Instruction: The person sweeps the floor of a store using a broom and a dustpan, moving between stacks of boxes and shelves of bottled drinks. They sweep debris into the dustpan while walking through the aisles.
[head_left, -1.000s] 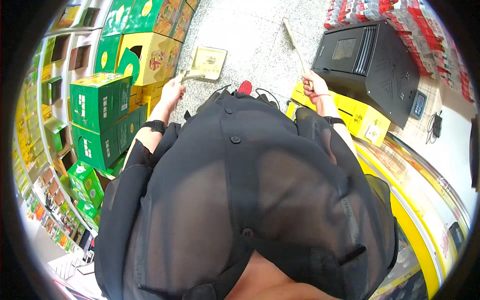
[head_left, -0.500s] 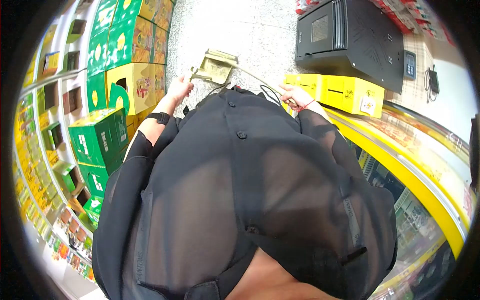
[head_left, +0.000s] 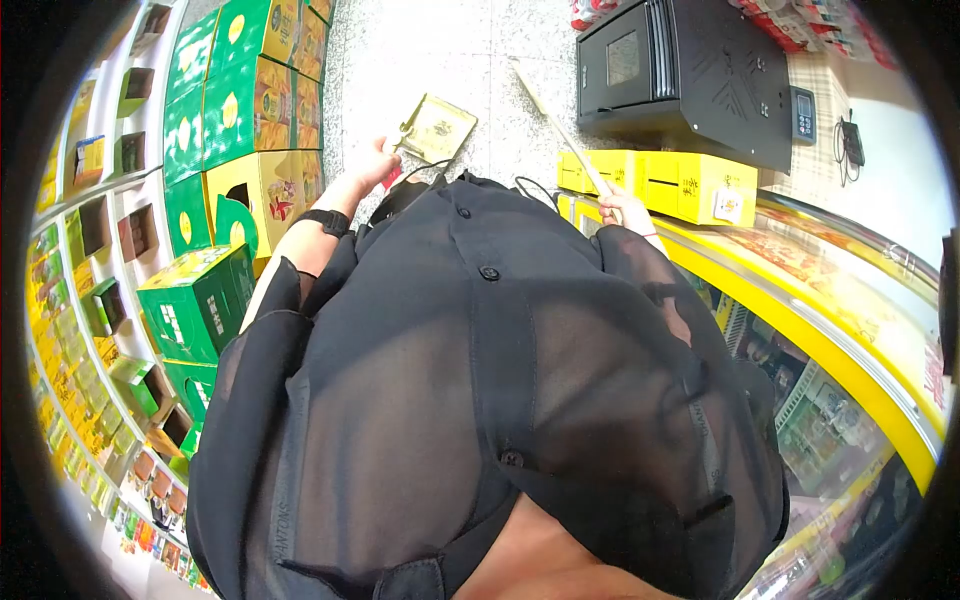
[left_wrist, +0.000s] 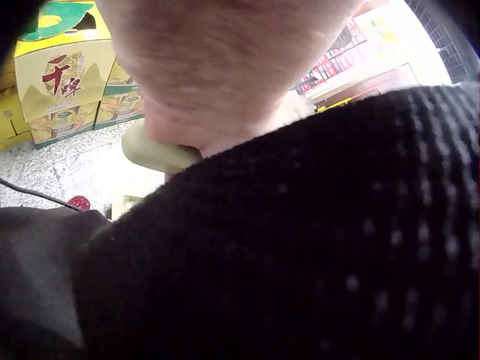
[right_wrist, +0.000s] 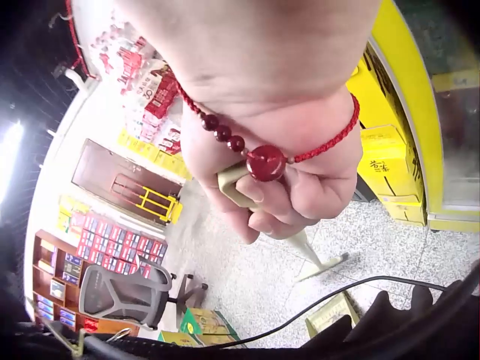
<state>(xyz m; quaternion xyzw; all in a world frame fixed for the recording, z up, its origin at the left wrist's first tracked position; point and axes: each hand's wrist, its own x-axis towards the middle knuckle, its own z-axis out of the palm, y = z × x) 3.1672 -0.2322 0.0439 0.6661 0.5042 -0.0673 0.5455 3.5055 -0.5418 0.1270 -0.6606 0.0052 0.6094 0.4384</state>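
Note:
In the head view my left hand [head_left: 378, 165] grips the handle of a pale yellow-green dustpan [head_left: 438, 130], whose pan is out over the speckled floor. The rounded handle end [left_wrist: 154, 148] pokes out under the hand in the left wrist view. My right hand [head_left: 626, 212] holds a pale broom [head_left: 560, 130] by its long handle, which slants forward and left. Seen from the right wrist, fingers [right_wrist: 270, 199] curl round the handle, and the crosswise broom head [right_wrist: 324, 267] is at the floor, apart from the dustpan.
Stacked green and yellow cartons [head_left: 265, 110] line the left side beside shelves [head_left: 100, 230]. At right are a black cabinet-like machine [head_left: 690, 80], yellow boxes [head_left: 700, 187] and a yellow-edged glass case [head_left: 800, 310]. An office chair [right_wrist: 124, 292] stands farther off. A thin black cable [right_wrist: 300, 315] hangs near my body.
The broom swung in to the dustpan half a second ago, then back out to the right, apart from it. The dustpan now sits turned, closer to my left hand.

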